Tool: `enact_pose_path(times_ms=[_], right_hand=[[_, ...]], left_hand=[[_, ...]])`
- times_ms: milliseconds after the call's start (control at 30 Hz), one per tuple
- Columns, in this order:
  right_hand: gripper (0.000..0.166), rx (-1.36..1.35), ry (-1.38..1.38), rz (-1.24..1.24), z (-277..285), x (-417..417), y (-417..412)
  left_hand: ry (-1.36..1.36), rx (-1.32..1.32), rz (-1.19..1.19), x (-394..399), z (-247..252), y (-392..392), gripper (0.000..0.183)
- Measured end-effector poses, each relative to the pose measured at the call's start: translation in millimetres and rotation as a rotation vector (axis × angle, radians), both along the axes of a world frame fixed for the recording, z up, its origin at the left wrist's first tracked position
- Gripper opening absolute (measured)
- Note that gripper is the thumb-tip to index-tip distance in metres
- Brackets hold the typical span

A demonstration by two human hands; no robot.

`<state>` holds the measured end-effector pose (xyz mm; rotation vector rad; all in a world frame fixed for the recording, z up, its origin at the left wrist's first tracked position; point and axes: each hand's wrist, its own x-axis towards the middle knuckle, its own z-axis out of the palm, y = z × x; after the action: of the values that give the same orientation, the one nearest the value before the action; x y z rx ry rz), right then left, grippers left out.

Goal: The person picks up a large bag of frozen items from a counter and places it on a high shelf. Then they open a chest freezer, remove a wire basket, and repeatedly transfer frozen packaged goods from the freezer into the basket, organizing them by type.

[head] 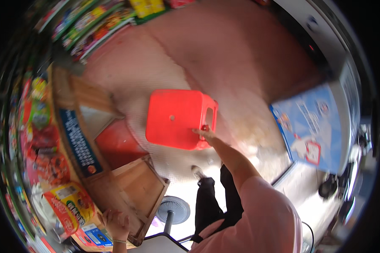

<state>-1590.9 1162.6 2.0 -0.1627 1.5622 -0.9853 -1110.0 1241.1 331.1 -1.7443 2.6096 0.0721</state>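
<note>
A red plastic stool [167, 129] with a small hole in its square seat is in front of me, seen from above. My right hand [205, 134] grips it at the seat's right edge, by the side opening, with the thumb over the top. I cannot tell whether its legs touch the floor. Against the edge of the wooden counter [114, 197] rests my left hand [116, 224], fingers a little apart and nothing seen in it. A red and yellow snack packet [70, 207] lies on the counter just beyond that hand.
Packaged goods fill the shelves [95, 23] at upper left. To the right stands a blue chest freezer [313, 129] with pictures on its side. A round ribbed table base [173, 208] and a light tabletop [158, 244] are near my legs. A wooden drawer or box [139, 186] juts from the counter.
</note>
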Motion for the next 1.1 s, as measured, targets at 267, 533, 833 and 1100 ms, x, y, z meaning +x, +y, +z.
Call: enact_pose_path(times_ms=[267, 533, 833, 1100], right_hand=[[0.079, 0.017, -0.101, -0.479, 5, -194, 200], [0.063, -0.099, -0.183, -0.53, -34, -309, 380], [0.033, -0.292, 0.543, 0.023, 155, -400, 508], [0.023, -0.044, 1.535, -0.41, 367, -573, 602]], left_hand=[[-0.047, -0.077, -0.137, -22, 0, 22, 0.022], [0.122, 0.282, -0.229, -268, -25, 187, 0.026], [0.499, 0.761, -0.499, -521, -7, 275, 0.018], [0.818, 0.912, -0.56, -699, -5, 275, 0.017]])
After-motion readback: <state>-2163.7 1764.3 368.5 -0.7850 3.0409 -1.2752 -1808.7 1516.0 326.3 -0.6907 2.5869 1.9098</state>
